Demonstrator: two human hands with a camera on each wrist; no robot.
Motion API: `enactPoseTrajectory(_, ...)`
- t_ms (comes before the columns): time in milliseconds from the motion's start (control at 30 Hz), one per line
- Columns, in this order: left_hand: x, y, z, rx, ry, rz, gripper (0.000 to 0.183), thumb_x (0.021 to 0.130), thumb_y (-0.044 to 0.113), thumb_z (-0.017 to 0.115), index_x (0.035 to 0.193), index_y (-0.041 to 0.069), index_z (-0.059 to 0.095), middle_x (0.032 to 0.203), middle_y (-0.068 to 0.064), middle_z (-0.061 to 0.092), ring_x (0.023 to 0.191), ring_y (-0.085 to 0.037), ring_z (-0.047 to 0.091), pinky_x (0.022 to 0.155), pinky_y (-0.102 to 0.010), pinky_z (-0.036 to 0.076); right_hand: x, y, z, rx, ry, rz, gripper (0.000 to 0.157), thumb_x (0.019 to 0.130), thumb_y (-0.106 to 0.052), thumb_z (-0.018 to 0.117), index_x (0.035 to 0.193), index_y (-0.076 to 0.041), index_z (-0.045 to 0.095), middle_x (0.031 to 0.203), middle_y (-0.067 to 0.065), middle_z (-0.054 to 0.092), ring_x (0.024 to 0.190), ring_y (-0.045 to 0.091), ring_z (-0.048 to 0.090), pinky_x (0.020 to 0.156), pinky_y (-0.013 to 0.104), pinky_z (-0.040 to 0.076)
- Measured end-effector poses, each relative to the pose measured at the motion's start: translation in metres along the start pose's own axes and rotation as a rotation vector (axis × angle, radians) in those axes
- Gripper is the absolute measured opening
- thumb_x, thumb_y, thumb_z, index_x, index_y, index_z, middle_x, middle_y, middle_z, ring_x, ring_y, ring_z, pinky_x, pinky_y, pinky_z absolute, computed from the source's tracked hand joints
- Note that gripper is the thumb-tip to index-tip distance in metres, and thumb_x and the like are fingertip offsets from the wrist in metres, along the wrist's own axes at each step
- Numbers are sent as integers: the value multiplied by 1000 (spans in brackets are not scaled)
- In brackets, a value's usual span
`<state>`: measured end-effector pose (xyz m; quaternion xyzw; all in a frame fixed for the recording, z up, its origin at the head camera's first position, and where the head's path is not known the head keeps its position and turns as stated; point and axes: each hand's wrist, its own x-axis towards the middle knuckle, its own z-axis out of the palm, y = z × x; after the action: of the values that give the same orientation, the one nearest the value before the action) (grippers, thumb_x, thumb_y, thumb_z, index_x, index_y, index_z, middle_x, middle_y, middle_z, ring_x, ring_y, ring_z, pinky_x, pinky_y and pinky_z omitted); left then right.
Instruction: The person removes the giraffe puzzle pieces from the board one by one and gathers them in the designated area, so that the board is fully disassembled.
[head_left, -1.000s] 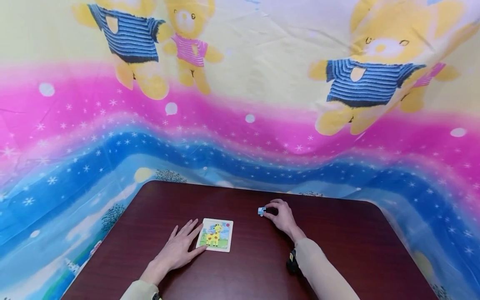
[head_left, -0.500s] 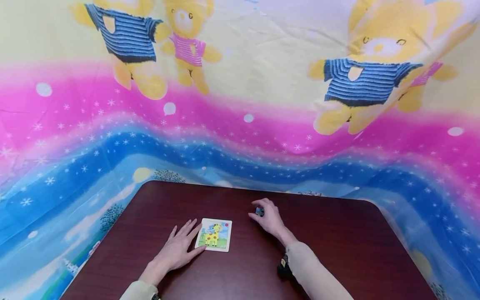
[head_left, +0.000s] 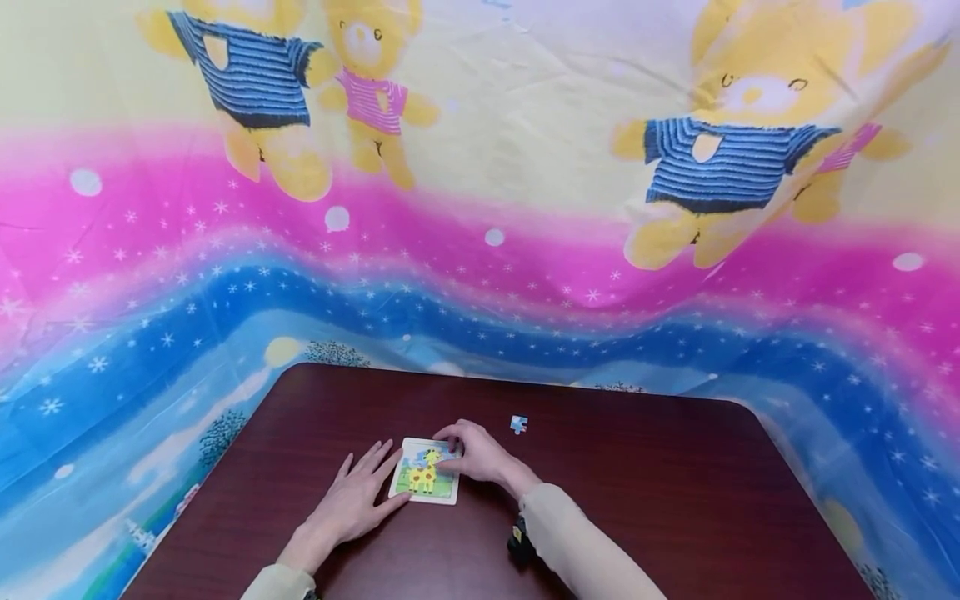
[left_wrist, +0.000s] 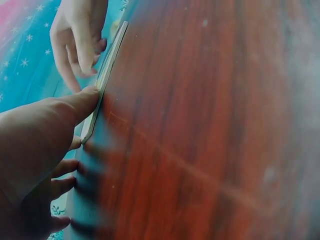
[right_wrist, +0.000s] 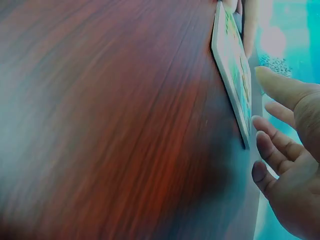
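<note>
A square giraffe jigsaw puzzle (head_left: 423, 480) in a pale frame lies flat on the table. My left hand (head_left: 356, 496) rests beside it with fingers spread, thumb and fingertips touching its left edge. Over the puzzle's upper right part is my right hand (head_left: 480, 452), its thumb and fingers apart. In the right wrist view the right hand's fingers (right_wrist: 265, 145) curve loosely near the puzzle's edge, with nothing between them. Behind and to the right, a small blue jigsaw piece (head_left: 519, 425) sits alone on the table.
The dark red wooden table (head_left: 660, 483) has rounded far corners. A cloth backdrop (head_left: 480, 275) printed with teddy bears and snowflakes hangs right behind its far edge and along its sides.
My right hand has let go of the blue jigsaw piece, leaving it on the table, and has moved left to the puzzle. My left hand has stayed in place.
</note>
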<state>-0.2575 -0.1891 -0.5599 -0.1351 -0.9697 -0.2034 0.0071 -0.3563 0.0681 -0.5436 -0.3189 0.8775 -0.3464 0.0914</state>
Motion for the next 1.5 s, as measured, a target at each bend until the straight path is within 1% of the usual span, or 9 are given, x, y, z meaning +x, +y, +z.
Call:
enactPoseTrajectory(67,0,1,1,3,1,0,82,103,59,69,166,10,50,175,-19,43,165,-43,38,128,-77,27,8,6,7,-7,-12,-7,40,95,-26,88,132,-12,79,104,3,67,88,12,55,79,25,46)
enactPoseTrajectory(167,-1,3,2,3,1,-4,81,103,58,69,165,9,51,175,-19,44,165,-43,38,128,-77,28,25,36,27,-59,-12,-36,38,95,-33,89,129,-20,81,105,-4,66,90,9,54,80,28,47)
enactPoseTrajectory(300,-1,4,2,8,7,-9,80,104,57,69,165,9,51,174,-19,44,165,-43,38,128,-77,29,35,54,43,-116,27,-72,37,95,-35,89,128,-22,81,104,-6,65,91,8,54,80,27,47)
enactPoseTrajectory(467,-2,4,2,16,18,-7,80,104,57,68,165,9,51,174,-20,45,164,-43,39,128,-77,29,33,41,47,-57,71,-66,22,96,-30,89,113,-20,81,93,-5,62,85,8,52,75,26,46)
enactPoseTrajectory(700,-2,3,4,8,20,-7,79,104,56,69,165,8,51,174,-19,45,165,-43,38,128,-77,28,27,37,53,-181,169,-124,18,98,-33,86,104,-20,77,102,-5,63,91,9,54,77,28,48)
enactPoseTrajectory(933,-2,1,5,13,20,-2,80,104,58,67,165,8,51,174,-20,45,165,-43,38,128,-77,29,3,-4,33,-96,156,-14,25,94,-31,89,105,-13,75,107,0,68,101,13,59,94,36,54)
enactPoseTrajectory(1100,-1,1,3,2,19,-4,80,104,57,68,166,9,50,175,-20,44,165,-43,37,128,-78,27,-5,-6,32,-126,156,20,30,92,-33,91,109,-13,77,109,-2,68,102,11,58,95,34,53)
enactPoseTrajectory(1333,-1,2,3,2,6,-12,80,105,58,67,166,10,49,175,-19,43,166,-43,36,129,-78,27,-7,-4,29,-100,150,1,22,92,-25,89,106,-11,77,110,0,67,102,13,58,92,29,53)
enactPoseTrajectory(1500,-1,1,5,-7,25,0,80,104,57,68,166,9,50,174,-21,44,165,-44,38,128,-78,27,-10,-2,29,-100,170,-8,21,92,-18,84,109,-12,74,112,1,68,106,16,60,96,35,53)
